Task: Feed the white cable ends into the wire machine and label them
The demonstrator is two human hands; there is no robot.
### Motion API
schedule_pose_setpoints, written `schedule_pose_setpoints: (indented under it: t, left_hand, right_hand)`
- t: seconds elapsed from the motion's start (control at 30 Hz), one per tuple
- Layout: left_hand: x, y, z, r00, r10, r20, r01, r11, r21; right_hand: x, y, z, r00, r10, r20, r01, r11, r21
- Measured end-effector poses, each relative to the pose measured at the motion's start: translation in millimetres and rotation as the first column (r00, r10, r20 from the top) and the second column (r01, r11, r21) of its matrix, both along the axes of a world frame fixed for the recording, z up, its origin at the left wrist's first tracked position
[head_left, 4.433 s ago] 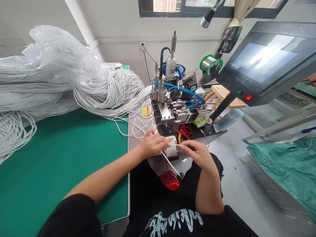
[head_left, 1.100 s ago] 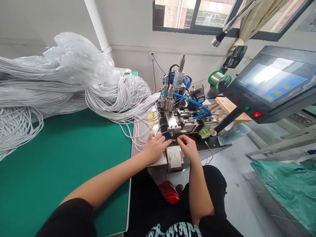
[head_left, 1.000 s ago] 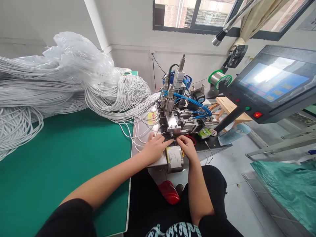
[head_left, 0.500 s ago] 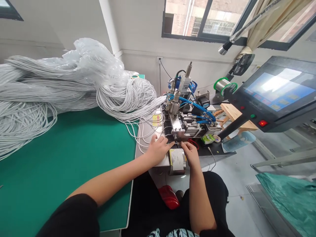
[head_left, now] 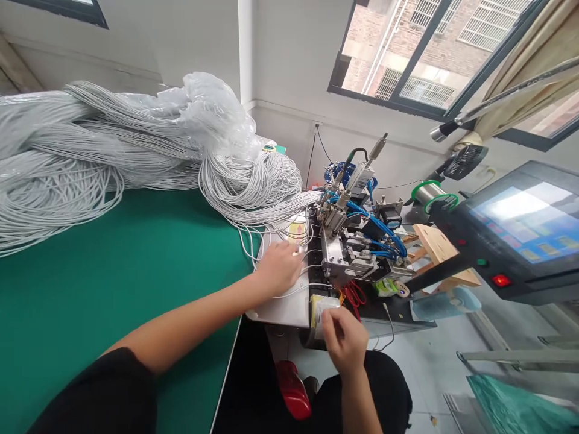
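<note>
White cables [head_left: 251, 187] near left hand [head_left: 280, 268]; right hand [head_left: 348, 340] has withdrawn.

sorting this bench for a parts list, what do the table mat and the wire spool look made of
Table mat: probably rubber or vinyl, judging by its smooth, matte green surface.

Wire spool: green rims, likely plastic; the wound wire is silvery and shiny, so apparently metal.

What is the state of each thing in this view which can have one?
Left hand: fingers bent
Right hand: fingers curled
White cables: coiled, piled
Plastic wrap: crumpled
Screen: lit
Red switch: lit
Wire spool: wound
Wall socket: plug inserted
Curtain: gathered
Red scissors: open or shut unclear
</note>
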State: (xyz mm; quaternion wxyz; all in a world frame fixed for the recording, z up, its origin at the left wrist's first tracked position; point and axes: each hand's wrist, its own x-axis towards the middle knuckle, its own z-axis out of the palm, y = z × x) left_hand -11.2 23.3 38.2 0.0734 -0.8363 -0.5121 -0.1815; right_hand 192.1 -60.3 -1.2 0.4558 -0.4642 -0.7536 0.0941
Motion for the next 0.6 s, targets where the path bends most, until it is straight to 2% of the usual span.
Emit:
schedule_pose_setpoints:
  t: [0.07, 0.17, 0.4, 0.6]
  left_hand:
    - [-12.9, 24.0, 2.8, 0.993, 0.112, 0.032, -0.112, 0.994, -0.01]
    - [-27.3, 57.4, 0.4, 0.976, 0.21, 0.059, -0.206, 0.977, -0.06]
    - [-30.4, 110.4, -11.6, 0.972, 0.232, 0.043, -0.218, 0.954, -0.207]
    - [-23.6, 167.9, -18.1, 0.973, 0.228, 0.024, -0.209, 0.927, -0.312]
  right_hand:
    - [-8.8, -0.6, -5.7, 0.994, 0.093, 0.058, -0.098, 0.991, 0.092]
    - [-16.2, 0.9, -14.8, 0.982, 0.118, 0.147, -0.146, 0.97, 0.195]
    - [-14.4, -2.2, -23.9, 0.987, 0.097, 0.131, -0.129, 0.954, 0.269]
    - [-15.5, -3.9, -25.0, 0.992, 0.08, 0.097, -0.104, 0.955, 0.278]
